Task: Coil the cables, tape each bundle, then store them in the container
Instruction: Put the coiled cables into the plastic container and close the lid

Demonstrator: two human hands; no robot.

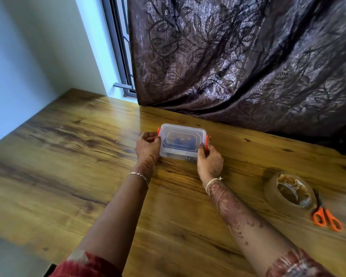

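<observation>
Cables (179, 142) show as a dark blue mass through the clear lid (183, 129) of the container (176, 154), which stands mid-table (68, 156), toward the far edge. Our left hand (148, 146) curls its fingers on the left clip (158, 133); our right hand (209, 159) pinches the right clip (207, 141). We judge the storing step nearly finished; next, both clips need a firm, even press to lock. Tape roll (290, 191) and scissors (326, 214) lie near right.

A wooden table (68, 156) fills the foreground. A dark leaf-patterned curtain (238, 56) drapes onto its far edge. A window frame (120, 47) and a pale wall (28, 56) stand behind its far-left corner.
</observation>
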